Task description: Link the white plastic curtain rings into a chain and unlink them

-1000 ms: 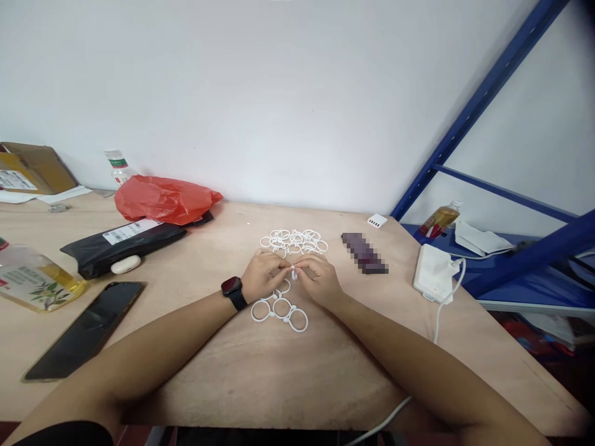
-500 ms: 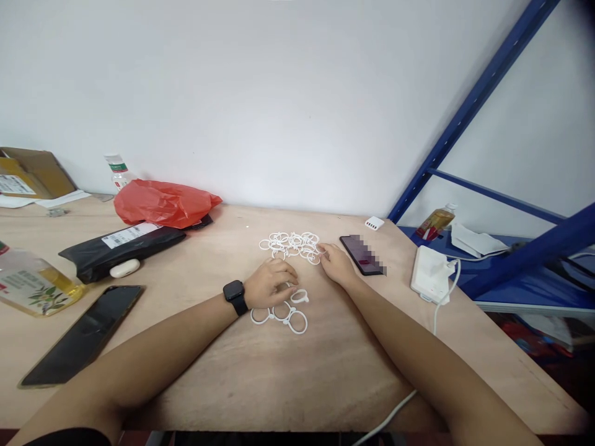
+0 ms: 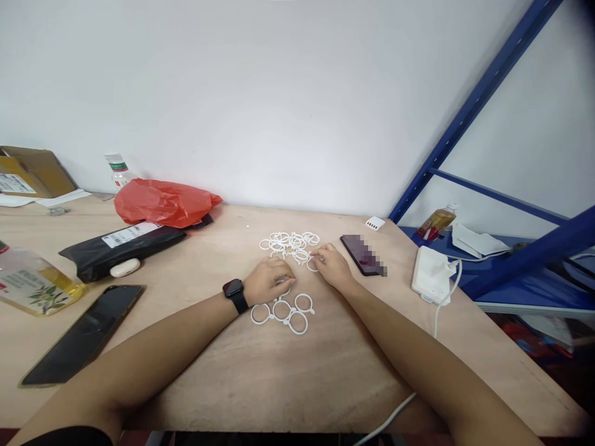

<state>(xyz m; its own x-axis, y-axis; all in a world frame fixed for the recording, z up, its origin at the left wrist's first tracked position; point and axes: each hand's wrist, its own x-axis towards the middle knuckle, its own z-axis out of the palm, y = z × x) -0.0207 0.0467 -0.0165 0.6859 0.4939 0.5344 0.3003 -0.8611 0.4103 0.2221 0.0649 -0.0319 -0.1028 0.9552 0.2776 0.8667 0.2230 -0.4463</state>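
Head camera: the left hand [image 3: 268, 282], with a black square-faced smartwatch [image 3: 233, 290] on its wrist, lies palm down and loosely curled above the pale wooden tabletop [image 3: 223, 371]. Part of a slim white ring shows under its fingers, though the view is too small to tell whether they grip it. The right hand [image 3: 331, 267] is bent inward, its thumb and fingertips pinching a thin white plastic ring [image 3: 308, 267] at the near right edge of a tangled heap of white rings [image 3: 294, 243]. That heap lies at one o'clock from the left hand. At five o'clock from the same hand, a flat cluster of white rings [image 3: 289, 316] spreads out with small knobs between the loops.

A dark, partly pixelated phone [image 3: 354, 251] lies between two and three o'clock from the right hand, and a white box-shaped charger [image 3: 430, 274] with a cable sits at three. From the left hand, a crumpled red plastic bag [image 3: 165, 201] rests at ten o'clock, on a flat black plastic parcel [image 3: 139, 244].
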